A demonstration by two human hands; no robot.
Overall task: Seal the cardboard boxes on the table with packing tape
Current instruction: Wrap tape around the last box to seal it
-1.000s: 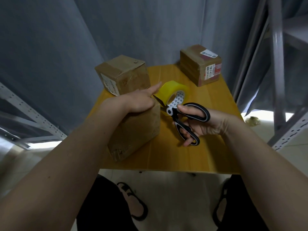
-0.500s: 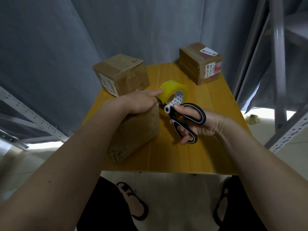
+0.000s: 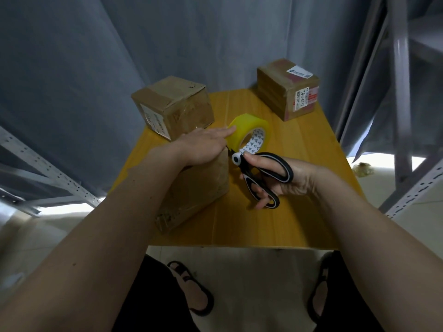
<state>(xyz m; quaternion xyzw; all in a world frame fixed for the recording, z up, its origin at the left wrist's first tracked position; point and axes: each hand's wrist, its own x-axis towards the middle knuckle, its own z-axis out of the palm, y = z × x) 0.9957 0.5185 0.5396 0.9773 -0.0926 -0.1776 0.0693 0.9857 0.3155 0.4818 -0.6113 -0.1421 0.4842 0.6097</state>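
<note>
A cardboard box (image 3: 199, 190) stands near the front left of the yellow table (image 3: 299, 212). My left hand (image 3: 203, 146) lies flat on its top, fingers straight and reaching to the yellow tape roll (image 3: 249, 134) standing just behind the box. My right hand (image 3: 275, 178) grips black-and-white scissors (image 3: 263, 173) by the handles; their blades point left at the box's top right corner, beside the roll. The blade tips are hidden by my left hand. A second box (image 3: 173, 106) sits at the back left and a third, labelled box (image 3: 287, 88) at the back right.
Grey curtains hang behind and to the left of the table. Metal shelving uprights (image 3: 402, 92) stand at the right and a slotted rail (image 3: 45, 168) at the left. My sandalled feet (image 3: 191, 288) are on the pale floor below the table's front edge.
My left hand has flattened on the box top, its fingers stretching toward the tape roll. The scissors have shifted slightly left toward the box corner.
</note>
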